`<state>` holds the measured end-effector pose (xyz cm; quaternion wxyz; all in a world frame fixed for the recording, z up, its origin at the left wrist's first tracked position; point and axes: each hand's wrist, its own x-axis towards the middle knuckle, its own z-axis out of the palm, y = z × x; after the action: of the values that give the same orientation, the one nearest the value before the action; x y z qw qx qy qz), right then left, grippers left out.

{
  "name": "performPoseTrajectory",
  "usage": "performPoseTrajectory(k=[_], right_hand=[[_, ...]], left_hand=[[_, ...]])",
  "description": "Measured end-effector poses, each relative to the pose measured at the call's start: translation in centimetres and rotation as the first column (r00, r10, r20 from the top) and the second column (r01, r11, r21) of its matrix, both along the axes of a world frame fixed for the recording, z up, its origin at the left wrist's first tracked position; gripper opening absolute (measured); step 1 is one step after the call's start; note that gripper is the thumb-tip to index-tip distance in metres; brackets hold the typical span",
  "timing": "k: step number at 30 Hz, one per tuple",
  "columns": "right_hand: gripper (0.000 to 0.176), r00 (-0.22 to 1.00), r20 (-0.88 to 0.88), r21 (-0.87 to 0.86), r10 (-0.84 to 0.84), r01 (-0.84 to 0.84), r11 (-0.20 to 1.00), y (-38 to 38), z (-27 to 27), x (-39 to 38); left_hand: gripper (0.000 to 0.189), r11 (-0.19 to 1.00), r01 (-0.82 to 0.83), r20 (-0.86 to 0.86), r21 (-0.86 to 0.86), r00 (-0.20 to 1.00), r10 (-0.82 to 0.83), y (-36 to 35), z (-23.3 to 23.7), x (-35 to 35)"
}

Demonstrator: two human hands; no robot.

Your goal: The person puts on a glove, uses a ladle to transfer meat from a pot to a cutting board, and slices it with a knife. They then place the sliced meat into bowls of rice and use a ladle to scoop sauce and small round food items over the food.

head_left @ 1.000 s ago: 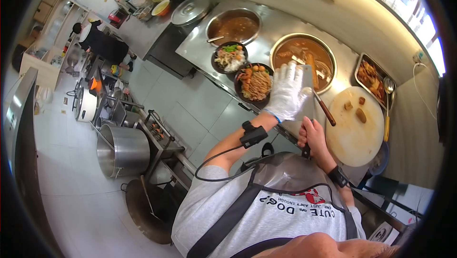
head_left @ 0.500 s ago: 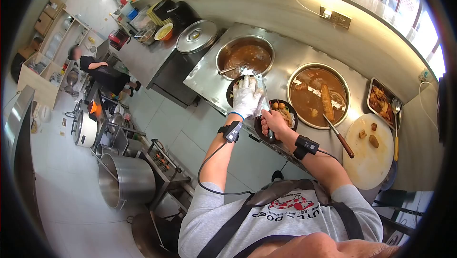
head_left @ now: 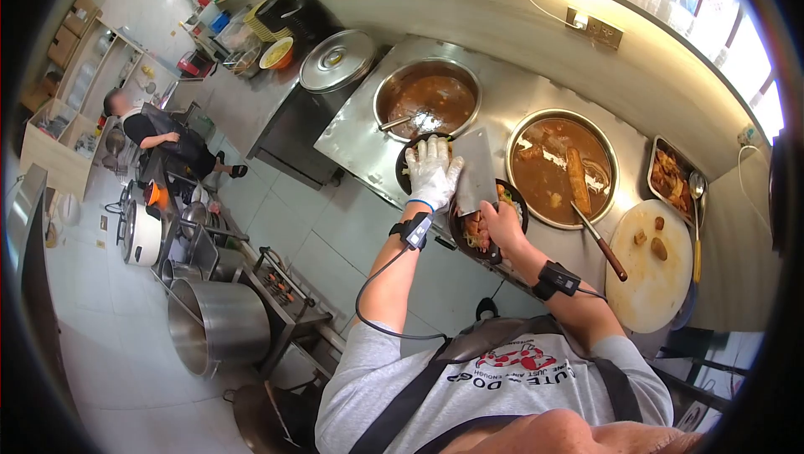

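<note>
My left hand [head_left: 433, 171], in a clear plastic glove, lies with its fingers spread over a black bowl [head_left: 404, 176]; most of the bowl's contents are hidden beneath it. In my right hand [head_left: 501, 226] is the handle of a cleaver [head_left: 476, 171], its broad blade pointing away from me beside the gloved hand. Under the blade and the right hand sits a second black bowl of food [head_left: 474, 239], partly covered, with greens and brown pieces showing.
Beyond the bowls are two round pots of brown stew, one [head_left: 428, 95] with a ladle and one [head_left: 559, 168] with a wooden-handled utensil. A cutting board [head_left: 649, 274] with brown pieces lies right, near a metal tray [head_left: 670, 171]. Another person [head_left: 159, 131] stands far left.
The cleaver blade has turned from edge-on to flat toward the camera. My right hand has moved slightly right, and the far person has changed posture.
</note>
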<state>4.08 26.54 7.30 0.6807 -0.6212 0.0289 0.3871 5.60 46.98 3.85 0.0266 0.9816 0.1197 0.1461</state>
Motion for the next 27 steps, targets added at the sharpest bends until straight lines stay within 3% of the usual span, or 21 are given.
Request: performPoseTrajectory(k=[2, 6, 8, 10, 12, 14, 15, 18, 20, 23, 24, 25, 26, 27], right_hand=[[0.027, 0.999, 0.044, -0.018, -0.010, 0.010, 1.000, -1.4, 1.0, 0.0], [0.027, 0.991, -0.069, 0.060, -0.111, 0.116, 0.991, -4.7, 1.0, 0.8], [0.027, 0.973, -0.185, 0.123, -0.141, 0.165, 0.978, -6.6, 2.7, 0.7], [0.026, 0.974, -0.180, 0.132, -0.138, 0.163, 0.978, -8.5, 3.6, 0.4], [0.027, 0.966, -0.195, 0.147, -0.171, 0.201, 0.968, -10.1, 4.1, 0.1], [0.027, 0.963, -0.194, 0.143, -0.188, 0.218, 0.965, -11.6, 4.5, -0.3], [0.027, 0.958, -0.210, 0.150, -0.194, 0.228, 0.962, -12.4, 4.5, -0.5], [0.027, 0.947, -0.209, 0.152, -0.243, 0.276, 0.949, -14.9, 4.6, -1.5], [0.027, 0.943, -0.198, 0.130, -0.268, 0.296, 0.946, -17.3, 5.0, -2.3], [0.027, 0.905, -0.186, 0.115, -0.384, 0.408, 0.906, -21.5, 5.7, -3.7], [0.027, 0.902, -0.185, 0.139, -0.391, 0.418, 0.898, -23.5, 5.6, -4.5], [0.027, 0.868, -0.180, 0.116, -0.462, 0.485, 0.867, -26.0, 5.4, -5.3], [0.026, 0.861, -0.181, 0.135, -0.476, 0.501, 0.855, -28.2, 5.1, -6.0], [0.026, 0.862, -0.180, 0.159, -0.473, 0.500, 0.851, -30.1, 4.9, -6.7]], left_hand=[[0.062, 0.999, -0.023, -0.045, 0.023, 0.999, 0.024, 0.0, 0.2, 0.2], [0.049, 0.997, -0.017, -0.141, -0.080, 0.990, 0.006, 2.1, 0.8, 0.7], [0.040, 0.910, -0.036, 0.155, -0.414, 0.982, 0.110, 3.5, 1.1, 0.2], [0.038, 0.883, 0.018, 0.266, -0.469, 0.956, 0.121, 5.2, 1.9, -0.5], [0.041, 0.854, 0.089, 0.266, -0.512, 0.962, 0.059, 5.9, 2.8, -0.9], [0.046, 1.000, 0.030, -0.207, -0.010, 0.978, -0.031, 4.9, 4.9, -1.2], [0.046, 0.980, 0.067, -0.168, 0.185, 0.985, -0.036, 4.6, 3.4, -1.2], [0.049, 0.935, 0.188, -0.183, 0.299, 0.973, -0.137, 3.1, 3.2, -1.8], [0.050, 0.909, 0.138, -0.237, 0.393, 0.970, -0.045, 2.6, 2.4, -1.8], [0.051, 0.923, 0.056, -0.160, 0.382, 0.987, 0.006, 1.7, 2.9, -1.0], [0.053, 0.928, 0.064, -0.141, 0.368, 0.990, -0.013, 0.5, 4.7, -0.6], [0.052, 0.910, 0.069, -0.012, 0.409, 0.997, -0.070, -0.3, 4.5, -0.1], [0.049, 0.928, 0.103, -0.027, 0.357, 0.995, -0.100, -4.9, 9.2, 0.0], [0.045, 0.930, 0.232, -0.002, 0.286, 0.970, -0.242, -8.5, 12.0, 0.4]])
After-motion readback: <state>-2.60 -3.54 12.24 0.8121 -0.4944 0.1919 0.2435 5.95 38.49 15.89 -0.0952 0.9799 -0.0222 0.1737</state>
